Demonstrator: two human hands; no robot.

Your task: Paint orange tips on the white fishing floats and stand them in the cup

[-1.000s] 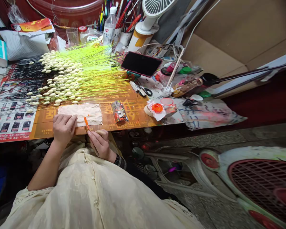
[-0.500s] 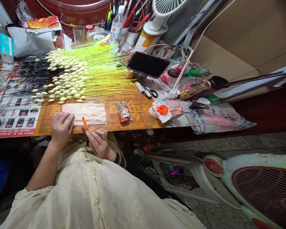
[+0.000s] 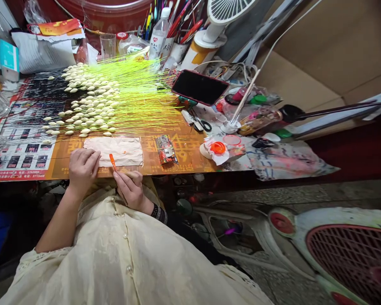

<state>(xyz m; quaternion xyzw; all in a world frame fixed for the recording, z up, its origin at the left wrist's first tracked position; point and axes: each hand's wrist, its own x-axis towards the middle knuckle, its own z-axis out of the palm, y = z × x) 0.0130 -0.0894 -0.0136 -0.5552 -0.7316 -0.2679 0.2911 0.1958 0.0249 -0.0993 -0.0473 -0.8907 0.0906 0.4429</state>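
Observation:
A pale pink cloth (image 3: 123, 150) with a small orange spot lies at the table's front edge. My left hand (image 3: 83, 167) rests at its left end, fingers bent together; whether anything is between them is too small to make out. My right hand (image 3: 130, 188) is closed on a thin tool with an orange tip (image 3: 112, 160), which points up over the cloth's lower edge. Behind the cloth lie many cream oval pieces (image 3: 92, 112) on thin stems, yellow-green (image 3: 139, 89) to the right and dark to the left.
A paint-smeared block (image 3: 167, 149) lies right of the cloth. Further right are an open pot of orange paint (image 3: 217, 148), a black phone (image 3: 200, 87) and a stained cloth (image 3: 282, 159). A bottle (image 3: 158, 36), brushes and a small white fan (image 3: 228, 10) stand behind.
The view has shifted slightly. Both hands keep nearly the same pose, and the orange-tipped tool is still in my right hand over the cloth's edge.

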